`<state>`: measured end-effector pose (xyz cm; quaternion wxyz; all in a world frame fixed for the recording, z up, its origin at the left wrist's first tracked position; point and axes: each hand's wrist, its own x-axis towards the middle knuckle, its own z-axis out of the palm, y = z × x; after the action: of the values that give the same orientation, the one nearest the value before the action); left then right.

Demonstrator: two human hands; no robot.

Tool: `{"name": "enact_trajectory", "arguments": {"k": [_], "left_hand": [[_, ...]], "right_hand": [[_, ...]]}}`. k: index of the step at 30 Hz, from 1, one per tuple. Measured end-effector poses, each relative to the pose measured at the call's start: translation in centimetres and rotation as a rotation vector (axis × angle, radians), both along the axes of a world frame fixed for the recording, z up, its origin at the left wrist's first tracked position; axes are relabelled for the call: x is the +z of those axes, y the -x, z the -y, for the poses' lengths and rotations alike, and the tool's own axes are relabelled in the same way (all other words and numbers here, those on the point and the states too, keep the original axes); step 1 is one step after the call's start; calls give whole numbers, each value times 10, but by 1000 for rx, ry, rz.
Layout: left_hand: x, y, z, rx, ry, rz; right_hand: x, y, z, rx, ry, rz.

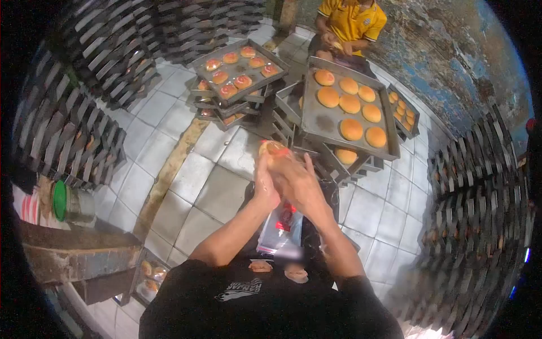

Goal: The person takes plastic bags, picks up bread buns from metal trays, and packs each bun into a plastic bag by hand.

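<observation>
A round golden bun (pixel 273 148) with reddish marks on top, perhaps in clear wrapping, is between my two hands in front of my chest. My left hand (pixel 265 183) cups it from the left, fingers closed around its side. From the right, my right hand (pixel 298 179) lies across it, with one finger sticking out; its other fingertips are partly hidden behind the bun. On my lap, below my wrists, there is a stack of clear plastic sheets or bags (pixel 274 234). A red-printed item (pixel 286 217) lies on that stack.
A tray of plain buns (pixel 389 148) tops a stack at front right. Front left, another stack carries a tray (pixel 204 79) of red-marked, shiny buns. Tall stacks of dark trays (pixel 463 226) line both sides. A person in a yellow shirt (pixel 355 22) sits beyond, hands together.
</observation>
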<state>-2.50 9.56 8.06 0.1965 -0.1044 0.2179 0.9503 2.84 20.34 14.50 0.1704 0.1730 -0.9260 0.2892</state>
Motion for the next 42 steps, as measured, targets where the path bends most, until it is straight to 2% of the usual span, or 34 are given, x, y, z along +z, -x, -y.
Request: {"name": "enact_trajectory", "arguments": {"k": [1,2,3,5,6,7,8,9,11,13,14,15,17,18,19,20,22,23,24,25,26,27,29,30,31,32,33,35,36,37,39,40,41,42], "left_hand": [[1,5,5,-20,-36,25],[1,10,10,-17,-36,38],[-1,13,14,-48,-85,72],[-11,18,17,-75,-136,125],[-13,24,17,-129,-133,173],[-13,29,19,-177,-130,211],[-16,24,29,-168,-112,57],[-9,24,40,-164,-103,65],[0,30,59,8,26,199],[4,8,67,-14,-2,206],[10,-11,68,-220,-72,124],[13,-21,68,-416,-140,30],[4,-26,73,-515,-141,116],[-8,-15,73,-364,219,-29],[-6,-8,75,-295,379,-189],[-3,-1,77,-211,552,-330],[-2,-2,69,-203,540,-344],[-3,-3,63,-207,542,-351],[-5,-4,53,-72,593,-347],[-8,-3,54,-67,593,-354],[-11,0,54,-24,727,-428],[-8,2,52,18,857,-502],[-5,5,46,33,771,-440],[-3,7,48,3,747,-363],[3,9,52,-33,728,-282],[10,11,48,105,787,-335],[8,14,55,84,802,-328],[0,18,74,451,1349,-797],[-3,6,82,322,1323,-713],[-11,-8,87,315,1326,-704],[-40,-30,92,75,1060,-431],[-98,-33,95,36,941,-296],[-95,-34,96,37,946,-285],[-85,-30,95,-21,764,-203]], "right_hand": [[3,-4,0,59,59,-55],[-3,-10,-4,72,98,148],[-8,-13,2,74,96,168],[-16,-20,17,117,368,262],[-9,-25,16,131,409,477],[-5,-25,15,141,407,480],[-3,-25,15,113,481,482],[-3,-30,15,77,560,491],[-3,-43,13,-11,710,500],[-2,-48,8,-99,839,502],[-7,-34,7,-288,245,-151],[-4,-31,7,-271,242,-156],[-3,-43,11,-14,104,-199],[-7,-40,8,-16,35,-188],[-19,-33,1,-18,30,-196],[-35,-23,-9,-128,211,61],[-25,-9,-15,-316,494,469],[-20,-3,-17,-295,482,457],[-8,0,-13,-329,462,462],[-2,-1,-11,-375,449,470],[-8,0,-11,-252,346,213],[-7,1,-8,-260,343,206],[-4,-1,-1,-178,254,52],[4,3,1,-167,311,-9],[0,15,-5,-173,318,2],[-10,28,-17,-273,524,191],[-18,29,-24,-373,732,382],[-27,16,-29,-344,847,514],[-30,10,-30,-302,945,631],[-45,-5,-32,-259,935,691],[-76,-30,-26,-341,1015,828],[-93,-43,-22,-281,1112,897],[-105,-51,-18,-220,1210,970],[-102,-54,-8,-307,1279,971]]}}
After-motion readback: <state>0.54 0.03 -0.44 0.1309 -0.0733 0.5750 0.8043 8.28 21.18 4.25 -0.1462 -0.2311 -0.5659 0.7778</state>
